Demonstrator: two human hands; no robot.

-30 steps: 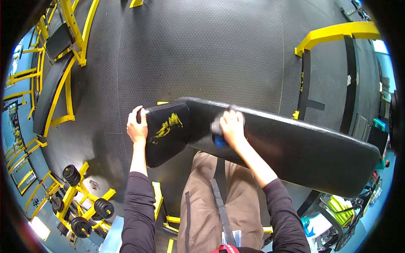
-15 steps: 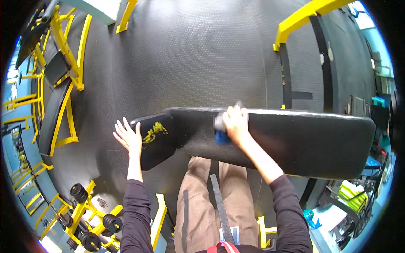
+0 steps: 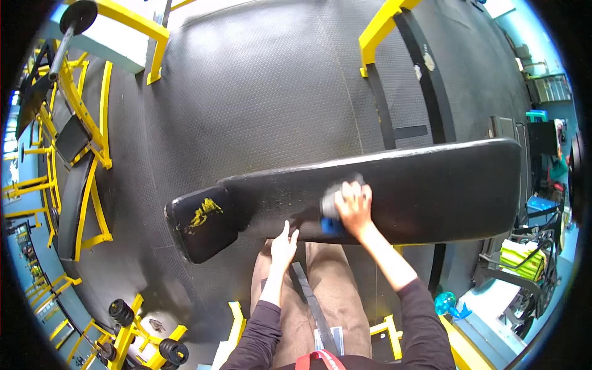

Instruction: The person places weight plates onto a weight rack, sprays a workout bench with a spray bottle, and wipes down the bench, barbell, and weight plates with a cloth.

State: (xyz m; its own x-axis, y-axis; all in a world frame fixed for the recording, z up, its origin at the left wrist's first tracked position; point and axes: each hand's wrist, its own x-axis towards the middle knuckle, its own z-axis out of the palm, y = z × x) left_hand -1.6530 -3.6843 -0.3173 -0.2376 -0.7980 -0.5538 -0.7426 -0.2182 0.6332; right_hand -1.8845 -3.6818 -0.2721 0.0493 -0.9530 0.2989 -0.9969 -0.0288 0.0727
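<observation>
A long black padded bench [image 3: 438, 191] stretches across in front of my legs. Its shorter pad [image 3: 200, 237], at the left end, bears a yellow scuffed patch. My right hand [image 3: 354, 209] is closed around a grey-and-blue cloth [image 3: 331, 206], blurred by motion, and presses it to the long pad near the middle. At the near edge of the bench, my left hand [image 3: 284, 248] has its fingers stretched out, with the fingertips at the pad's edge. I cannot tell how firmly they touch it.
Yellow gym frames [image 3: 102, 132] stand at the left, with a weight rack [image 3: 132, 330] at lower left. Beyond the bench, a yellow upright [image 3: 376, 40] rises from the black rubber floor [image 3: 259, 92]. Bright green cloth [image 3: 523, 259] lies at the right.
My left hand has left the short pad and moved right to the bench's near edge. My right hand, with the cloth, has moved down the pad towards me. The view has turned.
</observation>
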